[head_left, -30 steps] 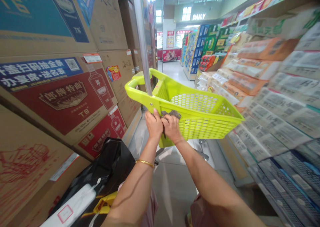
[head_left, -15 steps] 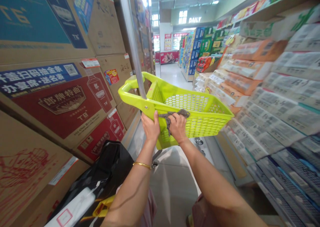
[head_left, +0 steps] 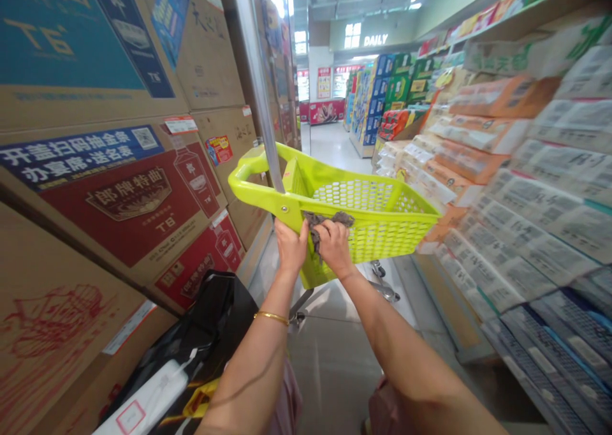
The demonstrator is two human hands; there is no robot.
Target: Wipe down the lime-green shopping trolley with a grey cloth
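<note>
A lime-green shopping cart with perforated basket walls stands in front of me on small wheels. My left hand grips the corner of its frame below the handle, thumb upward along the green plastic. Pressed against the basket's near side, my right hand holds a crumpled grey-brown rag. Part of the rag sticks out above and left of the fingers. The cart's handle juts to the left beside a metal pole.
Stacked cardboard cartons line the left. A black bag with a white object on it sits low left. Shelves of packaged paper goods run along the right. An aisle floor stretches ahead.
My right hand has slid left along the basket side with the rag, closer to my left hand. The left hand keeps its grip. The cart has turned slightly.
</note>
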